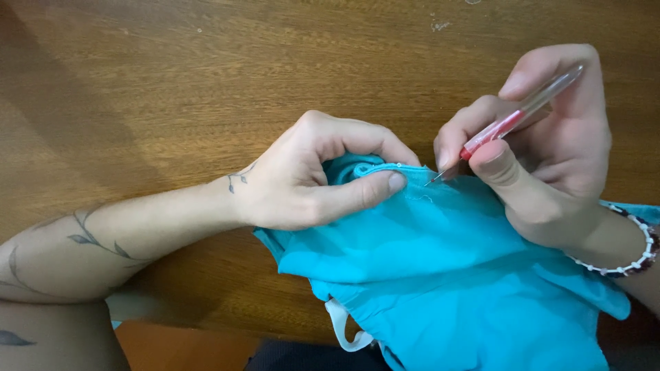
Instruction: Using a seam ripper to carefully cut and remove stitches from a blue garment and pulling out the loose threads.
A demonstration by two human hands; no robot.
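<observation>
1. Left hand (309,175) is clamped on a bunched edge of the turquoise fabric (440,275), thumb pressed flat along the fold.
2. Right hand (543,144), at three o'clock from the left, pinches a seam ripper (512,120) with a red and clear handle, pointing toward two o'clock.
3. The ripper's metal tip touches the seam just beside the left thumb.
4. The fabric spreads toward five o'clock over the wooden table (172,82).
5. A beaded bracelet (636,257) circles the right wrist.
</observation>
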